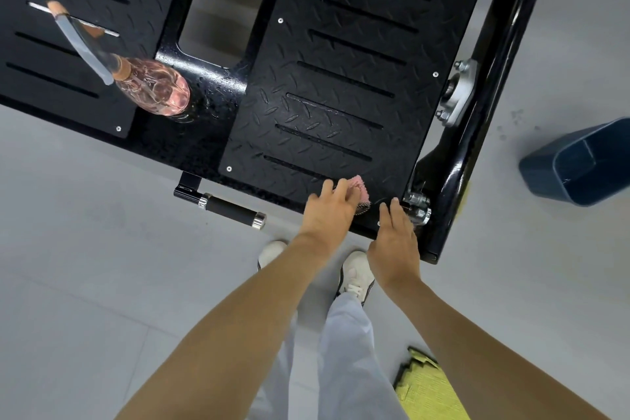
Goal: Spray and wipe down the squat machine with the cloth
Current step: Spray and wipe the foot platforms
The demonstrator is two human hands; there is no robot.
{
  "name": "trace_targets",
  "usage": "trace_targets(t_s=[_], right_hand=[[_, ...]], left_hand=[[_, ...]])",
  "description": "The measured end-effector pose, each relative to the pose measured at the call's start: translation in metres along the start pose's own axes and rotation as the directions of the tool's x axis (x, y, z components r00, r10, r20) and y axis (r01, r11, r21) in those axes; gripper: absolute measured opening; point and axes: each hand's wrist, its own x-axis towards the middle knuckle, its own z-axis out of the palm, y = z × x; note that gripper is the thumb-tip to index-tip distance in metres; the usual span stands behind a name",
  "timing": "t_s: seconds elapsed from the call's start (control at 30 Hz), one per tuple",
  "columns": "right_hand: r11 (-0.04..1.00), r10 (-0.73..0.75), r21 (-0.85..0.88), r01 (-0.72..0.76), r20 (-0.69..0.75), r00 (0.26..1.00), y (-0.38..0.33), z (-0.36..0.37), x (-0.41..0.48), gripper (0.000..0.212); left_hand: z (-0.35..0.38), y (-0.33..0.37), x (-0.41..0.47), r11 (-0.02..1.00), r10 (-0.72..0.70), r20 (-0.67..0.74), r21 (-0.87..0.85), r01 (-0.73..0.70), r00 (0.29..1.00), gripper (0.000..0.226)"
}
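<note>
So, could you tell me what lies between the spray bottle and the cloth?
Only the machine's wet frame and bare tread plate, as the head view shows.

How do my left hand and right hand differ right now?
The left hand presses a pink cloth on the black tread-plate footplate; the right hand holds nothing. The left hand reaches farther onto the plate; the right hand is at its near edge. Both show straight fingers.

Left hand (329, 215), right hand (395, 245) bare; forearms bare to frame edge. Trousers (341, 351) pale grey-blue, loose, wide-legged, soft folds. Right shoe (358, 274) white, white laces, dark side stripe. Left shoe (271, 251) white, dark trim, partly hidden behind arm.
</note>
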Motion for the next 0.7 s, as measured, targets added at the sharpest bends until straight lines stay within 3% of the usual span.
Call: trace_targets(t_s=[0.17,0.4,0.5,0.6,0.7], right_hand=[[1.000,0.004,0.010,-0.004,0.026,1.000,-0.014,0.006,-0.002,0.070],[0.998,0.032,0.053,-0.033,0.022,0.999,-0.027,0.009,-0.002,0.068],[0.997,0.041,0.058,-0.041,0.009,0.999,-0.029,0.007,0.000,0.068],[0.997,0.051,0.061,-0.052,0.012,0.999,-0.028,0.002,0.003,0.069],[0.996,0.054,0.065,-0.054,0.010,0.999,-0.025,0.000,0.005,0.069]], left_hand=[[-0.010,-0.054,0.001,0.994,0.049,0.035,0.095,-0.052,0.998,0.064],[-0.019,-0.138,-0.004,0.977,-0.189,0.058,0.114,0.181,0.980,0.071],[-0.018,-0.150,-0.006,0.972,-0.219,0.046,0.095,0.213,0.975,0.073],[-0.012,-0.136,-0.009,0.950,-0.310,0.007,-0.046,0.310,0.951,0.065],[-0.006,-0.099,-0.010,0.815,-0.522,0.035,-0.274,0.511,0.852,0.051]])
